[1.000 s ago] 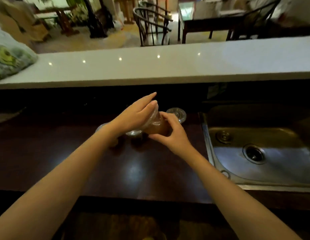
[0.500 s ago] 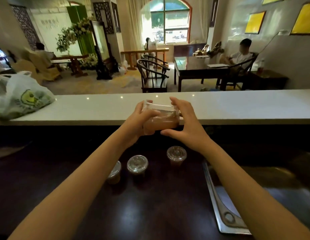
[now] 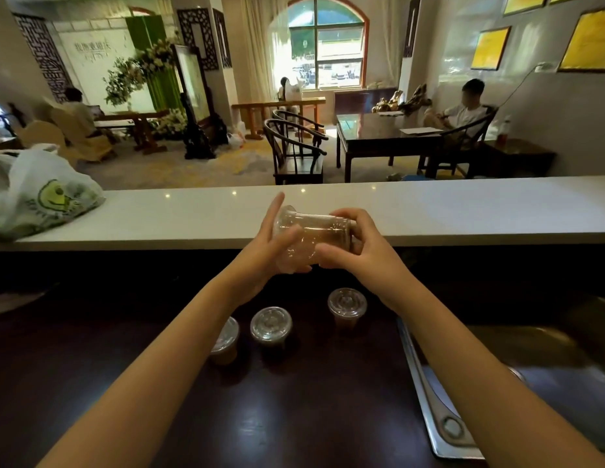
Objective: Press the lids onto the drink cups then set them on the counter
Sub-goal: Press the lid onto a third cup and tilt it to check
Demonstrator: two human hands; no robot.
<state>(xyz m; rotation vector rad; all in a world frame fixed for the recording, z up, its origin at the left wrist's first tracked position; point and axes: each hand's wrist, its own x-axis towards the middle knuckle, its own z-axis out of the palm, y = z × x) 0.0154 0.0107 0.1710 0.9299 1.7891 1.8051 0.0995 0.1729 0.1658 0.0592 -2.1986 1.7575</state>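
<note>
A clear plastic drink cup (image 3: pixel 316 236) with brown liquid lies nearly on its side in the air, just in front of the white counter (image 3: pixel 193 214). My left hand (image 3: pixel 264 241) presses flat against its lidded end on the left, fingers mostly straight. My right hand (image 3: pixel 358 243) grips the cup body from the right, fingers curled over the top. Below, three lidded cups stand on the dark worktop: one (image 3: pixel 226 339) partly hidden by my left forearm, one (image 3: pixel 270 325) in the middle, one (image 3: pixel 347 307) to the right.
A white plastic bag (image 3: pixel 41 197) lies on the counter's left end. A steel sink (image 3: pixel 497 393) is set into the dark worktop (image 3: pixel 226 417) at the right. Beyond the counter are chairs, tables and seated people.
The view has tilted up from the worktop to the counter. Both hands lifted the cup from the worktop to counter height and tipped it further onto its side.
</note>
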